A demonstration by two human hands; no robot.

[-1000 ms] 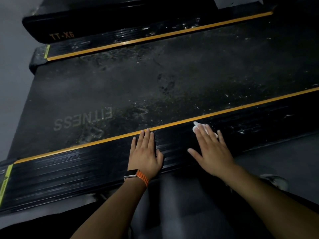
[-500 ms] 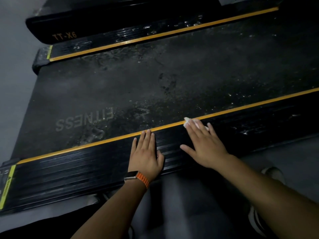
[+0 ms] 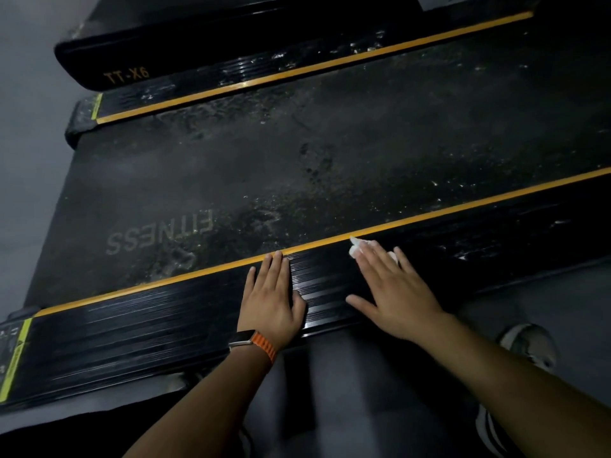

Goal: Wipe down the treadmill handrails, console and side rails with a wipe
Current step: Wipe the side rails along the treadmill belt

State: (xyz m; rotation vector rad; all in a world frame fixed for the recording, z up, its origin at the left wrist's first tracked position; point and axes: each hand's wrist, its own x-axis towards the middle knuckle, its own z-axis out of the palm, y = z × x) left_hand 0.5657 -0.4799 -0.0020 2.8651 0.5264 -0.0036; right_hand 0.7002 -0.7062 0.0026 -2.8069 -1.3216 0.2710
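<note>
Dim grey floor (image 3: 23, 127) surrounds the black treadmill (image 3: 330, 160): flat right hand (image 3: 396, 292) presses a crumpled white wipe (image 3: 355, 251) onto the near ribbed black side rail (image 3: 165, 328), left hand (image 3: 271, 299) flat alongside; the speckled far rail (image 3: 264, 71) seems unwiped.

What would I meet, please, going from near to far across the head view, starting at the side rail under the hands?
The near side rail → its orange stripe → the dusty belt marked FITNESS → the far orange stripe → the far side rail → the cover marked TT-X6.
</note>
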